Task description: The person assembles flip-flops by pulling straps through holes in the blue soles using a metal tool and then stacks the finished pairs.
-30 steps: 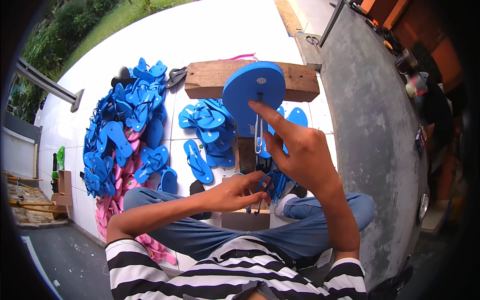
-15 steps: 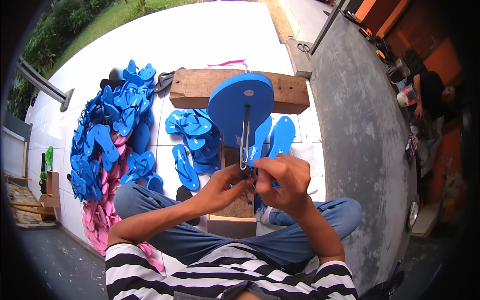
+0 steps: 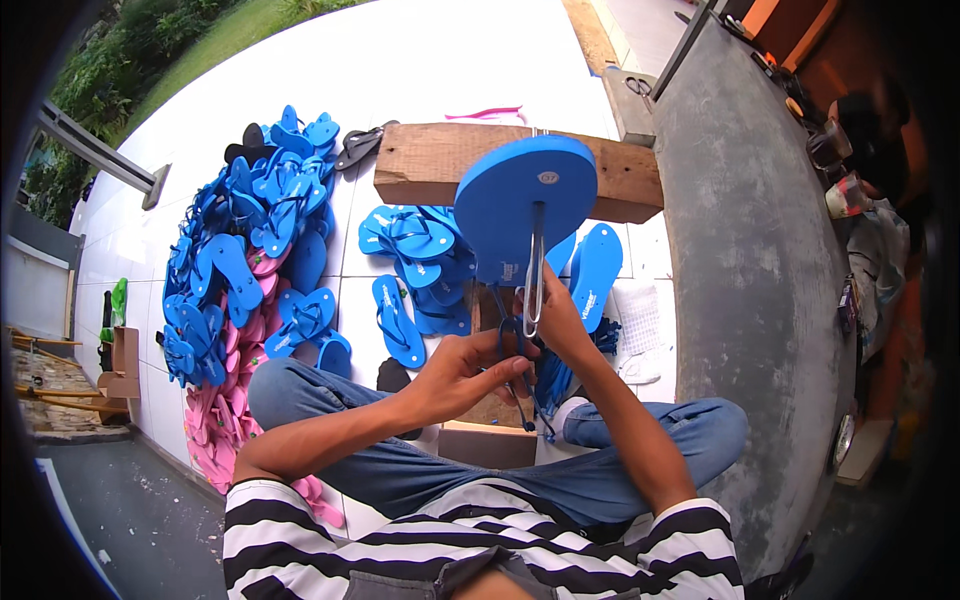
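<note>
Across the white tiled floor [image 3: 420, 70] to the person's left lies a large heap of blue flip-flops [image 3: 245, 250], with pink flip-flops [image 3: 215, 440] showing beneath and below it. A smaller cluster of blue pairs [image 3: 415, 250] sits nearer the knees. A grey concrete wall [image 3: 750, 250] runs along the right. A thick wooden block [image 3: 430, 165] lies crosswise ahead.

Against half a second ago, the blue sole [image 3: 525, 205] stands in the same raised position, slipped over an upright metal tool [image 3: 535, 280], and both hands have closed in lower on the dark blue strap [image 3: 515, 335] below it; the judgement is that strap fitting is under way and not finished.

The left hand [image 3: 470, 375] has its grip curled shut, fingertips pinching the strap. The right hand [image 3: 560, 325] has its grip closed around the base of the metal tool and strap; the exact hold is partly hidden.

Labels: a small round pale sticker [image 3: 548, 177] sits near the top of the raised sole; small pale printed marks show on the heels of finished blue pairs, one on the loose sole [image 3: 595, 275] at right.
</note>
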`<action>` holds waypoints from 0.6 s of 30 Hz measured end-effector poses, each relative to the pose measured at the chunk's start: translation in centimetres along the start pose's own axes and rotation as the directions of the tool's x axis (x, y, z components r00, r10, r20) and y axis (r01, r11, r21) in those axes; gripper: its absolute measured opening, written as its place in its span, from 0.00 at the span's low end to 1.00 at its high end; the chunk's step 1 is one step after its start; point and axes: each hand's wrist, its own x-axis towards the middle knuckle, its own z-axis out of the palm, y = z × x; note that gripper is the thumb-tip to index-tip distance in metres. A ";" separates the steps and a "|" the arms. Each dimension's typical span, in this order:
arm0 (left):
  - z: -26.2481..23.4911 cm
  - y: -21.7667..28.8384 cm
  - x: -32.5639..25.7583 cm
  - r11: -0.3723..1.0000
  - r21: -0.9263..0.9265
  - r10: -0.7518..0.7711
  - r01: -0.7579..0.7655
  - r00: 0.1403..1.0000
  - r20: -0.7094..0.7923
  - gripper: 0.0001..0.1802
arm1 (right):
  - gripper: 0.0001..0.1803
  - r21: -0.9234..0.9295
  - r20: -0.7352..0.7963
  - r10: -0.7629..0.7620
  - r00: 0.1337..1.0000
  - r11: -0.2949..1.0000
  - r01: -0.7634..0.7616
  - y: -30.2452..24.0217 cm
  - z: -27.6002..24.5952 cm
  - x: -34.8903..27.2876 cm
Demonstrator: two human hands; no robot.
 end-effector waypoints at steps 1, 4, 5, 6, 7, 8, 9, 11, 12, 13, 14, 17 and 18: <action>-0.1 0.2 0.0 0.999 -0.036 0.003 -0.003 1.000 -0.005 0.18 | 0.23 -0.246 -0.002 -0.007 1.000 0.969 0.006 0.0 -1.0 -0.6; -0.2 0.2 -0.2 0.997 -0.069 0.016 -0.018 1.000 -0.021 0.18 | 0.17 -0.714 0.119 0.086 0.989 0.699 0.025 -2.9 -3.6 -3.2; -0.2 0.2 -0.1 0.999 -0.042 0.022 -0.023 1.000 -0.017 0.18 | 0.16 -0.808 0.169 0.151 0.974 0.587 0.049 -4.6 -4.4 -4.2; -0.2 0.1 -0.1 0.999 -0.012 0.032 -0.032 0.999 -0.015 0.18 | 0.16 -0.672 0.178 0.106 0.978 0.739 0.042 -6.5 -4.8 -4.9; 0.0 0.0 0.0 1.000 -0.013 0.026 -0.026 0.999 -0.019 0.18 | 0.16 -0.508 0.173 0.055 0.983 0.861 0.041 -8.4 -5.0 -5.4; 0.2 -0.1 0.3 0.999 -0.007 0.038 -0.039 0.999 -0.016 0.17 | 0.15 -0.321 0.155 0.003 0.988 0.946 0.048 -9.9 -5.0 -5.8; 0.5 -0.2 0.5 0.999 -0.003 0.050 -0.050 0.999 -0.016 0.17 | 0.16 -0.226 0.116 -0.062 0.991 0.970 0.087 -11.0 -4.5 -6.3; 0.8 -0.2 0.7 0.998 0.036 0.059 -0.058 0.998 -0.004 0.16 | 0.16 -0.036 0.018 -0.186 0.982 0.982 0.187 -12.3 -2.9 -7.6; 0.8 -0.1 0.6 0.996 0.070 0.052 -0.052 0.999 0.010 0.15 | 0.16 -0.131 0.021 -0.260 0.965 0.957 0.261 -12.5 -2.5 -8.0; 0.8 0.1 0.6 0.994 0.103 0.045 -0.047 0.999 0.022 0.15 | 0.15 -0.163 -0.009 -0.369 0.929 0.917 0.363 -12.2 -1.8 -8.0; 0.8 0.3 0.6 0.985 0.161 0.054 -0.061 0.997 0.048 0.14 | 0.15 -0.199 -0.035 -0.474 0.880 0.866 0.459 -11.9 -1.4 -8.0; 0.8 1.4 0.6 0.962 0.244 0.111 -0.121 0.992 0.053 0.12 | 0.12 0.112 -0.035 -0.263 0.964 0.958 0.266 -12.0 -1.0 -8.9; 1.3 1.8 0.7 0.964 0.213 0.156 -0.156 0.988 0.014 0.11 | 0.12 0.257 -0.107 -0.288 0.952 0.917 0.307 -12.1 -1.1 -8.9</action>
